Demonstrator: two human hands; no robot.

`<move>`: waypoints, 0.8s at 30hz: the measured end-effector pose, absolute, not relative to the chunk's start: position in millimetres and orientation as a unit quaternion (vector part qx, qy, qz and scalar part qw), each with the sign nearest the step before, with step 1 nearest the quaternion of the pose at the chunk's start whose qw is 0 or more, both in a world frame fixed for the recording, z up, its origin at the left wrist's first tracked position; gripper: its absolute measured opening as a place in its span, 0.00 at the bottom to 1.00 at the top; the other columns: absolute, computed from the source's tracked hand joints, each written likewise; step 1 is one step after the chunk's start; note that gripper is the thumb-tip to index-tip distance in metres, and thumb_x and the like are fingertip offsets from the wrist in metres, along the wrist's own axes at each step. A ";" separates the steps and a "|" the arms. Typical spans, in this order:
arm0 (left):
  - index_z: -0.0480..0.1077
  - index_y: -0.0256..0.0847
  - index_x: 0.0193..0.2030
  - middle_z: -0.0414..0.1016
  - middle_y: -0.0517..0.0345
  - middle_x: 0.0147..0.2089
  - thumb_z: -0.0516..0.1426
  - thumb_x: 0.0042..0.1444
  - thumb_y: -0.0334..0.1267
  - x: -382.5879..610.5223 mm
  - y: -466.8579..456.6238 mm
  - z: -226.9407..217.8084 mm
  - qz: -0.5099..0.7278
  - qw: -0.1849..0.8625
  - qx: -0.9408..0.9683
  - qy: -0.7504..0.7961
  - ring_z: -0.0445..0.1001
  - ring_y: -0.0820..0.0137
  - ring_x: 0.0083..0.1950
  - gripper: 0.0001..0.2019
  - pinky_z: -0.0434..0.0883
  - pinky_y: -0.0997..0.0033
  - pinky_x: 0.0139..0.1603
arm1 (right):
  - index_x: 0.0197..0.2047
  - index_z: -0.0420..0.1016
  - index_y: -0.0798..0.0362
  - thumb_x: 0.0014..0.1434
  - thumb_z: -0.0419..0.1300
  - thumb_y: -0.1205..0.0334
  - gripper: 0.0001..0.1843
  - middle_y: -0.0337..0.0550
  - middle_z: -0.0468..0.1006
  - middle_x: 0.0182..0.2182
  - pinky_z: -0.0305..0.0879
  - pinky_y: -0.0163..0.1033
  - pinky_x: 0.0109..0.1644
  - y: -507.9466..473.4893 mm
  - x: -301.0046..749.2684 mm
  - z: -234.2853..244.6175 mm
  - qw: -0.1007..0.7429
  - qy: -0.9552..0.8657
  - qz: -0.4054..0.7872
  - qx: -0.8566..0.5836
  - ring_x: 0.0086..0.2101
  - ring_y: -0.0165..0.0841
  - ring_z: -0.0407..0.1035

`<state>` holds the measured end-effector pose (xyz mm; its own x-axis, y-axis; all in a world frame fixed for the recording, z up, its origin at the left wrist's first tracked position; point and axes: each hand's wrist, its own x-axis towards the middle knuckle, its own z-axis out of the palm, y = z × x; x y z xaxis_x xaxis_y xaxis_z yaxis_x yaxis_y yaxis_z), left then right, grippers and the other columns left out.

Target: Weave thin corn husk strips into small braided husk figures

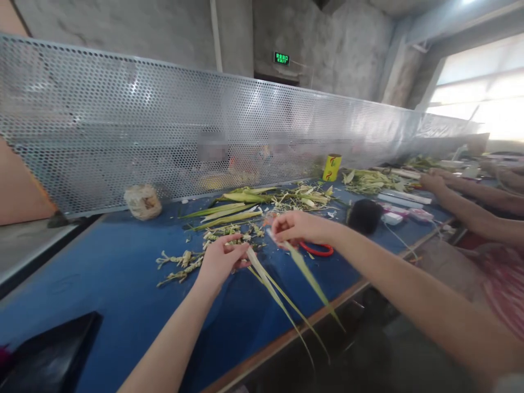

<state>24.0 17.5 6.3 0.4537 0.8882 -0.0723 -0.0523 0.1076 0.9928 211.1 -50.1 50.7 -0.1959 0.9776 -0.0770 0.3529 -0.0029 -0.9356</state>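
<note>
Pinched in my left hand [222,259] are pale green corn husk strips [268,283], their thin ends hanging over the table's front edge. Close beside it, my right hand [290,226] grips another corn husk strip [306,272], which trails down toward the same edge. Behind my left hand lie several braided husk pieces [184,265] among small scraps. Farther back are long green husk leaves [235,212] and a heap of shredded husk [305,197]. Red-handled scissors [318,250] rest partly hidden behind my right wrist.
A perforated metal screen [172,125] runs along the back of the blue table [123,273]. A wrapped roll [143,202], a yellow can [332,167] and a black round object [364,215] stand on it. A black tray [57,349] is front left. Another person's arms [462,202] work at right.
</note>
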 end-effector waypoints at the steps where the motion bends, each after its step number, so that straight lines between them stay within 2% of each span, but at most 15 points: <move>1: 0.63 0.30 0.43 0.74 0.54 0.24 0.58 0.45 0.26 23.5 18.0 6.2 0.368 0.642 0.561 0.371 0.74 0.72 0.24 0.16 0.74 0.74 0.25 | 0.28 0.67 0.56 0.46 0.60 0.61 0.08 0.37 0.71 0.24 0.59 0.29 0.25 -42.3 200.3 43.7 0.361 -0.599 0.472 -0.537 0.22 0.22 0.63; 7: 0.62 0.32 0.43 0.74 0.57 0.25 0.56 0.48 0.28 19.2 24.5 2.7 0.407 0.608 0.571 0.373 0.74 0.73 0.26 0.14 0.74 0.72 0.29 | 0.28 0.67 0.57 0.47 0.59 0.59 0.09 0.36 0.68 0.21 0.58 0.30 0.23 -8.8 168.8 12.4 0.385 -0.592 0.439 -0.556 0.21 0.23 0.62; 13: 0.63 0.34 0.42 0.72 0.60 0.23 0.58 0.45 0.31 21.7 24.6 -0.5 0.414 0.561 0.614 0.370 0.71 0.73 0.21 0.15 0.72 0.73 0.23 | 0.29 0.64 0.54 0.51 0.56 0.61 0.06 0.34 0.67 0.21 0.58 0.32 0.25 -24.8 182.0 33.0 0.392 -0.647 0.323 -0.569 0.19 0.23 0.60; 14: 0.63 0.34 0.41 0.72 0.60 0.23 0.58 0.44 0.32 22.3 24.3 -0.9 0.413 0.554 0.623 0.368 0.70 0.73 0.21 0.16 0.71 0.73 0.21 | 0.30 0.64 0.53 0.52 0.55 0.62 0.04 0.34 0.67 0.22 0.59 0.33 0.28 -33.1 184.1 40.7 0.389 -0.664 0.282 -0.573 0.21 0.24 0.61; 16: 0.64 0.35 0.41 0.72 0.60 0.23 0.59 0.43 0.34 22.6 24.4 -2.1 0.409 0.542 0.637 0.365 0.70 0.73 0.20 0.16 0.70 0.74 0.19 | 0.32 0.64 0.53 0.55 0.51 0.64 0.04 0.40 0.72 0.29 0.60 0.37 0.37 -53.7 186.4 57.3 0.310 -0.751 0.077 -0.577 0.30 0.28 0.66; 17: 0.64 0.35 0.41 0.72 0.60 0.23 0.59 0.43 0.35 22.2 24.8 -2.8 0.407 0.537 0.643 0.364 0.69 0.73 0.19 0.16 0.70 0.74 0.19 | 0.31 0.64 0.53 0.56 0.50 0.63 0.04 0.42 0.73 0.30 0.59 0.38 0.37 -65.1 186.7 65.4 0.294 -0.757 0.017 -0.584 0.31 0.30 0.66; 18: 0.64 0.36 0.41 0.72 0.60 0.23 0.59 0.43 0.36 21.7 25.3 -3.5 0.406 0.533 0.648 0.362 0.69 0.74 0.18 0.17 0.69 0.74 0.18 | 0.31 0.62 0.52 0.56 0.50 0.62 0.04 0.42 0.73 0.29 0.60 0.38 0.35 -76.6 186.7 73.0 0.295 -0.751 0.011 -0.591 0.30 0.30 0.67; 19: 0.64 0.36 0.41 0.72 0.60 0.24 0.59 0.43 0.37 21.0 25.8 -4.1 0.406 0.531 0.652 0.359 0.68 0.74 0.18 0.17 0.69 0.75 0.18 | 0.34 0.61 0.52 0.58 0.49 0.60 0.04 0.42 0.74 0.30 0.62 0.36 0.33 -87.7 186.6 79.9 0.330 -0.732 0.049 -0.594 0.30 0.29 0.68; 21: 0.64 0.37 0.41 0.73 0.59 0.25 0.59 0.43 0.38 19.7 26.5 -4.9 0.405 0.528 0.658 0.353 0.68 0.75 0.17 0.17 0.69 0.75 0.19 | 0.33 0.57 0.50 0.58 0.48 0.59 0.05 0.39 0.74 0.26 0.63 0.34 0.26 -106.6 187.0 91.2 0.424 -0.689 0.174 -0.562 0.23 0.27 0.68; 24: 0.64 0.37 0.41 0.73 0.59 0.25 0.59 0.43 0.39 19.0 26.4 -4.9 0.405 0.535 0.658 0.342 0.69 0.74 0.18 0.17 0.70 0.74 0.20 | 0.31 0.59 0.51 0.54 0.54 0.59 0.06 0.37 0.73 0.22 0.62 0.32 0.22 -122.7 190.2 100.0 0.436 -0.646 0.279 -0.560 0.19 0.25 0.67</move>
<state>19.0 26.4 -4.9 0.4389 0.8829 0.1669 0.0165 -0.1936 0.9809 190.2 -122.7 100.0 0.0082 0.9681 0.2506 0.4812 0.2158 -0.8496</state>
